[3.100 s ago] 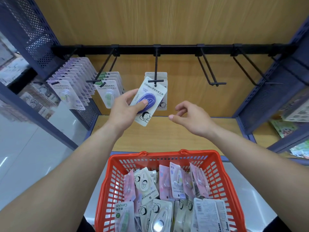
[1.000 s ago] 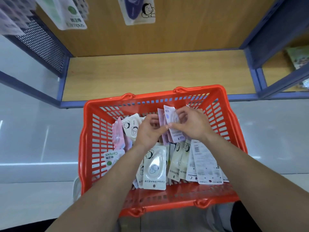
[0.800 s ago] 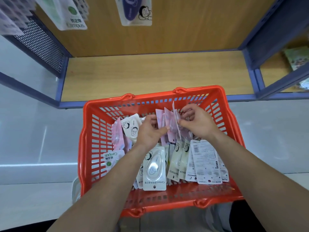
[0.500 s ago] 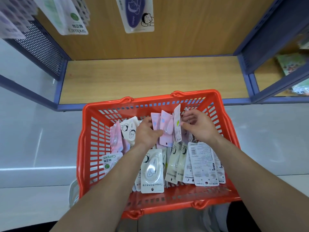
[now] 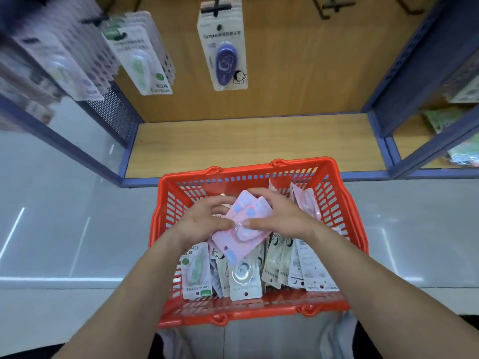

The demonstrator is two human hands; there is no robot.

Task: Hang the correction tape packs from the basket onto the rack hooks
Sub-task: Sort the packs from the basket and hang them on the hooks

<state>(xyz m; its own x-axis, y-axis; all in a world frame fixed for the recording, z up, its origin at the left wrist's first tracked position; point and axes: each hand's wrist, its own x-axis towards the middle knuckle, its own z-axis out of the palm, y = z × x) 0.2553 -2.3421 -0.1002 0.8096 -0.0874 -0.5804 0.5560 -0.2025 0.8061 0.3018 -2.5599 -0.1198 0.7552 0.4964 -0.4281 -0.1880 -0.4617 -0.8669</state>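
Bright, even light. Pale streaks glare on the glossy floor (image 5: 51,229). Hanging packs (image 5: 59,60) upper left smear with motion blur; the shelf frame (image 5: 404,60) bows toward the edges.

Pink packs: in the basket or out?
Lifted, not clear: left hand and right hand hold the pink packs above the loose packs, inside the rim of the red basket. Height: cannot tell.
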